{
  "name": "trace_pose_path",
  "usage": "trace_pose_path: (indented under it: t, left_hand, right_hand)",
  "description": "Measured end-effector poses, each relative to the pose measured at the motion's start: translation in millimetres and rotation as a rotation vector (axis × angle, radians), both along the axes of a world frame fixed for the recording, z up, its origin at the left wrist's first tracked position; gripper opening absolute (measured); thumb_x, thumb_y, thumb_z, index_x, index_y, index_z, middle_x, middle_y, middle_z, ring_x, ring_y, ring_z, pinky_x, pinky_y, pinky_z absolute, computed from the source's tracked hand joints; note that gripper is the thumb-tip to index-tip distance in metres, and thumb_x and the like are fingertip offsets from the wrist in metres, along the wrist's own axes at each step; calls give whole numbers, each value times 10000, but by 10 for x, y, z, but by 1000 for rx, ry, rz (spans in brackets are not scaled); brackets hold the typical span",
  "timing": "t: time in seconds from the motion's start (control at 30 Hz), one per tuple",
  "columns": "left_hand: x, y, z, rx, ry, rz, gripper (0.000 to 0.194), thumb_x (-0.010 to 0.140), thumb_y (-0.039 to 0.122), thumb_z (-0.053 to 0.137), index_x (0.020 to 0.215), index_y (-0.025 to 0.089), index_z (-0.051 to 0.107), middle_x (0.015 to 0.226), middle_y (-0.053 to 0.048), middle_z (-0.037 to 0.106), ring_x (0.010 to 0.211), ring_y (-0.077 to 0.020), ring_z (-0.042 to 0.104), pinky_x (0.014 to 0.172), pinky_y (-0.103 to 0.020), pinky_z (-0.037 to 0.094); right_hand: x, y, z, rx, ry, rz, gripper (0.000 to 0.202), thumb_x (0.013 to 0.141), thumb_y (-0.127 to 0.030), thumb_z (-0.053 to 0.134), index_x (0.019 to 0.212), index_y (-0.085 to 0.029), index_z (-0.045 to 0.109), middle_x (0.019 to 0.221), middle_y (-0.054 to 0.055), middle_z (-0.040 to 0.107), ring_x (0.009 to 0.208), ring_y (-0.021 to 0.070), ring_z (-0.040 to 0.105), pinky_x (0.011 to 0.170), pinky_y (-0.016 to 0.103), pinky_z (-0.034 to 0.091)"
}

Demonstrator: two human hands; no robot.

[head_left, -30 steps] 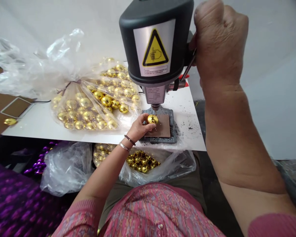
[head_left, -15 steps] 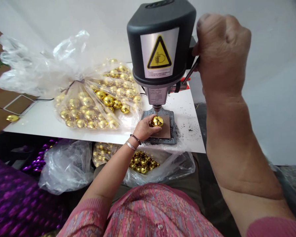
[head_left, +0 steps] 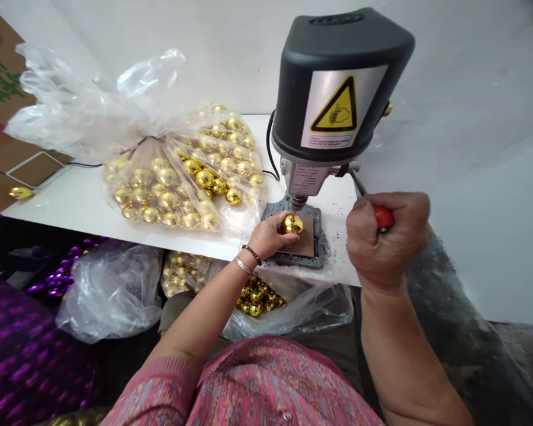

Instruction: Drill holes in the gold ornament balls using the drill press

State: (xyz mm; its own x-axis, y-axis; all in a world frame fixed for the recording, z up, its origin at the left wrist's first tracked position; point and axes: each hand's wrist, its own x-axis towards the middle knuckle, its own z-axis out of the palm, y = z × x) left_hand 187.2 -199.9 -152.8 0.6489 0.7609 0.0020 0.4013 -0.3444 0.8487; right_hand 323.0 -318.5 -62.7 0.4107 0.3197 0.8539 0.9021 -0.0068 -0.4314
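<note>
Purple baubles (head_left: 61,277), apparently, lie below a cardboard box (head_left: 3,145).

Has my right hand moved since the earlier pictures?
Yes, downward: your right hand was beside the drill press's black housing and is now below its level.

The person wears a pink top (head_left: 257,384) streaked with lilac, grey-blue and tan flecks, a plain darker pink band (head_left: 335,365) along its far edge and a small shiny button (head_left: 287,416) at the front. The left sleeve (head_left: 148,393) ends in a ribbed plain pink cuff (head_left: 169,368). Behind the left hand (head_left: 269,236), a dark beaded bracelet (head_left: 253,252) and a silver-coloured bangle (head_left: 243,265) circle the wrist; the trousers (head_left: 173,312) are dark olive
</note>
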Motion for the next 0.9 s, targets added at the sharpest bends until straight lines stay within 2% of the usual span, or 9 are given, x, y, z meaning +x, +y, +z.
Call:
trace_pose_path:
  t: [0.2,0.37,0.5,0.67,0.77,0.9]
  left_hand:
    - [-15,3,-24,26,5,-14,585,721,296,768,1281,196,631,1084,-24,702,934,-173,632,861,-271,482]
    - [-12,-5,-18,57,43,-6,617,726,290,768,1310,181,603,1115,-48,703,967,-194,636,878,-287,484]
    - [-12,-18,-15,63,38,-14,591,740,287,758,1299,174,604,1116,-53,705,961,-193,637,867,-283,483]
    - [-22,-18,-42,47,12,-5,556,728,292,763,1259,202,621,1064,-22,708,929,-178,635,844,-271,486]
    - [-10,-14,-67,22,-6,-4,564,725,306,763,1261,205,620,1052,-17,710,926,-175,637,846,-271,490]
    - [8,-33,-59,-15,-16,50,631,705,314,774,1298,193,596,1059,-27,709,914,-180,638,846,-286,498]
  right_hand:
    - [38,59,-224,106,-47,28,25,863,-231,501,873,-227,523,772,-9,546,700,86,533,674,253,440]
    - [73,161,-311,226,-103,142,111,844,-178,489,943,-226,508,802,-3,558,771,99,583,706,266,466]
    - [90,243,-414,309,-99,184,91,842,-180,485,923,-215,504,770,-7,537,733,106,579,725,298,500]
    - [87,284,-566,302,-88,193,34,848,-232,478,860,-200,475,748,-7,526,744,124,624,666,289,498]
    - [68,265,-430,299,-47,166,106,880,-283,448,823,-196,468,700,-17,494,690,110,609,630,271,483]
    - [124,304,104,268,62,74,226,912,-372,464,807,-174,495,717,-13,492,636,74,518,621,256,448]
